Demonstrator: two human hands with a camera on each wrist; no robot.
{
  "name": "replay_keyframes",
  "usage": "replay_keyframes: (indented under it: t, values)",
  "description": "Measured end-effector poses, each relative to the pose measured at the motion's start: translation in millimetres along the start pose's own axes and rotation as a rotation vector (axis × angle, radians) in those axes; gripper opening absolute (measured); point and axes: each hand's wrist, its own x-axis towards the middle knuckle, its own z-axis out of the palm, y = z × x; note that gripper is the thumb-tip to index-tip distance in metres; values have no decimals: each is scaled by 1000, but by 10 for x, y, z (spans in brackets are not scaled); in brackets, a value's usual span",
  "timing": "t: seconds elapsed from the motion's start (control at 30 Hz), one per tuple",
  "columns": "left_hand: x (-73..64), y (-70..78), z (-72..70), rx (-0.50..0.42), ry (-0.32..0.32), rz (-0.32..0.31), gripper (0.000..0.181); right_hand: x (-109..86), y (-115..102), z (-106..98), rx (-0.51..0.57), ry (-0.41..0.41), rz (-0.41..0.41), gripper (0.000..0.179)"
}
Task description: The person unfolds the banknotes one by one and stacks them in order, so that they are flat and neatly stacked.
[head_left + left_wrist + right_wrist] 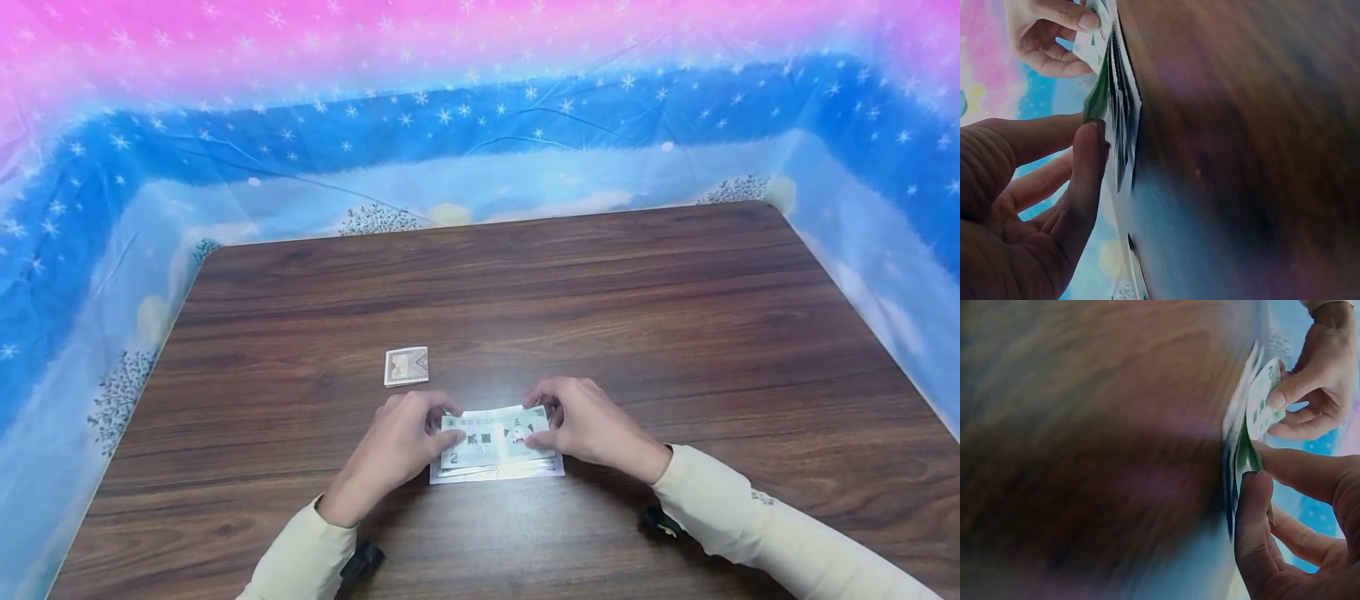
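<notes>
A pale green banknote (495, 442) marked with a 2 is pinched at its left end by my left hand (408, 429) and at its right end by my right hand (588, 421). Beneath it, a stack of banknotes (498, 477) shows its lower edge on the table. In the left wrist view, the left thumb and index finger grip the green note (1099, 94), lifted off the layered stack (1124, 125). From the right wrist, the note (1264, 400) looks slightly bowed between both hands.
A small folded brownish banknote (407, 367) lies on the dark wooden table (525, 308), beyond the left hand. Behind the table hangs a pink and blue cloth (480, 117) printed with snowflakes, which also runs along both sides.
</notes>
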Motion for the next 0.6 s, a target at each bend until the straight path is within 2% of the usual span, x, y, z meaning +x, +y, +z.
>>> replay_keyframes:
  t: [0.2, 0.33, 0.47, 0.6]
  values:
    - [1, 4, 26, 79, 6, 26, 24, 4, 31, 32, -72, 12, -39, 35]
    - [2, 8, 35, 137, 31, 21, 32, -3, 39, 42, -150, 34, -42, 40]
    - [-13, 4, -22, 182, 98, 17, 38, -9, 32, 18, -170, 63, -28, 46]
    - [-19, -29, -124, 188, 180, 16, 35, 23, 24, -65, -114, 86, -19, 43]
